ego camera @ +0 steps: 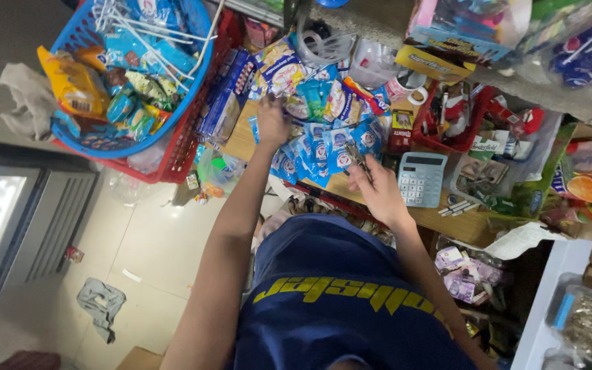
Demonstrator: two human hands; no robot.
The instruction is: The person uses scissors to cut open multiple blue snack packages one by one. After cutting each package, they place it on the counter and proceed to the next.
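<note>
Cluttered shop counter (241, 140) lies below me. My left hand (272, 120) presses, fingers curled, on the blue sachets (323, 147) at twelve o'clock; my right hand (378, 188) grips a small dark tool (358, 159) over them. Sachets lie mostly unsorted; calculator (421, 178) at three o'clock.

A pale blue calculator (421, 178) lies on the wooden counter (447, 220). Just beyond it stands a red tray (455, 140) full of small goods. Far to its left, a blue basket (114, 145) heaped with snack packets rests in a red crate (185, 147). Below and far left of the calculator, a grey rag (101, 305) lies on the tiled floor (152, 247), beside a metal cabinet (29, 226). An orange-printed packet (587, 185) sits to its right.
</note>
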